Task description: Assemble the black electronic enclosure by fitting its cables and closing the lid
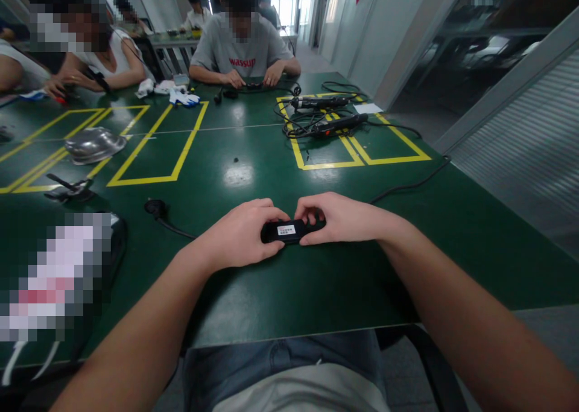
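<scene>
A small black device with a white printed label lies at the middle of the green table, near its front edge. Around its left end are the fingers and thumb of my left hand. My right hand pinches the right end between thumb and bent fingers. The palms hide both ends of the device. A black cable with a plug runs out from behind my left hand, and another cable leads from behind my right hand to the table's right edge.
Two black corded tools lie in tangled cables at the back right, beside yellow tape outlines. A metal bowl, a dark clamp-like object and a large black case are on the left. Gloves and several people are farther back.
</scene>
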Demonstrator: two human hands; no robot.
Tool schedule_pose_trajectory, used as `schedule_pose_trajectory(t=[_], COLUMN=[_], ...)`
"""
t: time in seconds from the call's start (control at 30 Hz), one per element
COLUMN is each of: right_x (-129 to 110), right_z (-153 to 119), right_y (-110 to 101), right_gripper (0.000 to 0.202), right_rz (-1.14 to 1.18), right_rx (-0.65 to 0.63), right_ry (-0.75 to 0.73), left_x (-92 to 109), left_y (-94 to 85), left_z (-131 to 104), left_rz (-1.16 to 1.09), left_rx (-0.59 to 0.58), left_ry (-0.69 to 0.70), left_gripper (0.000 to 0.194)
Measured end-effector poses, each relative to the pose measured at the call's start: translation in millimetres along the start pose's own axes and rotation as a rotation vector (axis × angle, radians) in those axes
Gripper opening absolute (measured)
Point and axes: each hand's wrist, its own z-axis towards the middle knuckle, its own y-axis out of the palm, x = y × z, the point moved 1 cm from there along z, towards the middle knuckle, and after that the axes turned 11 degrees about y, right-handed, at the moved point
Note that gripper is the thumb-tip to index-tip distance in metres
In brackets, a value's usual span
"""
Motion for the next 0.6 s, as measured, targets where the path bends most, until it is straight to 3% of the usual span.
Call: schedule_pose_trajectory(t=[0.6], right_x=[-8.4], right_z=[-0.6], right_y=[9.0], right_gripper=[0.033], right_rz=[-0.080], right_rx=[0.058], right_ry=[0.014], left_x=[-1.6], left_y=[2.9], left_z=[-0.2], left_rz=[0.026], left_rx=[-0.003], left_ry=[-0.007], left_gripper=[0.035])
